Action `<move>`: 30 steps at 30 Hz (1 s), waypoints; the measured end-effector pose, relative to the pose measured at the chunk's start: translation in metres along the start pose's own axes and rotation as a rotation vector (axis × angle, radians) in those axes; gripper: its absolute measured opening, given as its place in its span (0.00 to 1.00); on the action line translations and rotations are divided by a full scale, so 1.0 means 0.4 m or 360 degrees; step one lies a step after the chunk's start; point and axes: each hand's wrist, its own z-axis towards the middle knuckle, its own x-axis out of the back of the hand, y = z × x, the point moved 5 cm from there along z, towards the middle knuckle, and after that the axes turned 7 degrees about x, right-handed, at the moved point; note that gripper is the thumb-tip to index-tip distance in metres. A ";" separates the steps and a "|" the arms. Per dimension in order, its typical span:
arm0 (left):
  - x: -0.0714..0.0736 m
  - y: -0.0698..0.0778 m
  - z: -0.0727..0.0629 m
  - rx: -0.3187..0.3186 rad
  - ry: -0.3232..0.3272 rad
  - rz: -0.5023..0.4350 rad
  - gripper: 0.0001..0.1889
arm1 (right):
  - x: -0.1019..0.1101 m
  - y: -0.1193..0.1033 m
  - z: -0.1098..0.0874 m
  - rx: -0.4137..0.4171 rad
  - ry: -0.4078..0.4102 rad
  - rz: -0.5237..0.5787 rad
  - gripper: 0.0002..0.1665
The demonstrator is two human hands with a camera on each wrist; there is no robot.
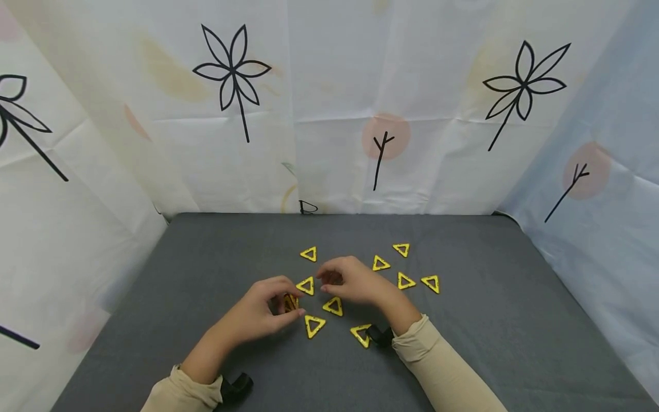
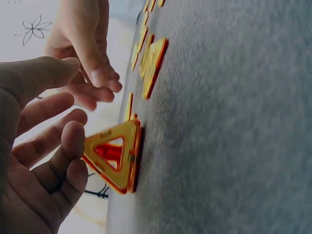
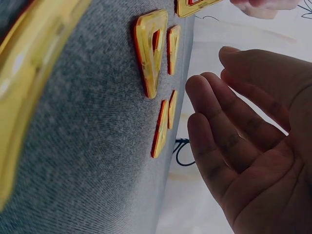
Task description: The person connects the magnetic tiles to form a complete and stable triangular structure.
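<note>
Several yellow triangular tiles with open centres lie flat on the grey cloth. One group of yellow triangles (image 1: 292,303) stands raised beside my left hand (image 1: 257,312), partly hidden by its fingers. In the left wrist view, an upright triangle (image 2: 127,151) with red-orange edges shows there, and the left fingertips are right at its near side. The left thumb is apart from those fingers. My right hand (image 1: 355,281) hovers over the tiles with loosely bent fingers and nothing between them. Below it lies a flat triangle (image 1: 338,312); another triangle (image 1: 311,290) lies between the two hands.
Several more triangles, among them one at the far right (image 1: 436,284) and one at the back (image 1: 312,258), are spread on the grey table (image 1: 489,343). A black wrist strap (image 1: 380,336) overlaps the near triangle (image 1: 355,332). Printed curtains (image 1: 329,86) enclose the table's back and sides.
</note>
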 end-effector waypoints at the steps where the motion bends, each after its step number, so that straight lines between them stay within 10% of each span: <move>1: -0.004 0.004 0.000 -0.0010 -0.0014 -0.0010 0.11 | -0.001 0.000 -0.001 0.0009 -0.0013 -0.0005 0.14; 11: -0.060 0.015 -0.009 0.0186 -0.0269 0.0040 0.09 | -0.022 0.011 -0.019 0.0038 -0.0258 0.0025 0.15; 30: -0.087 0.027 -0.006 0.0343 -0.0275 0.0414 0.11 | -0.012 0.009 -0.058 -0.0047 -0.0388 -0.0002 0.22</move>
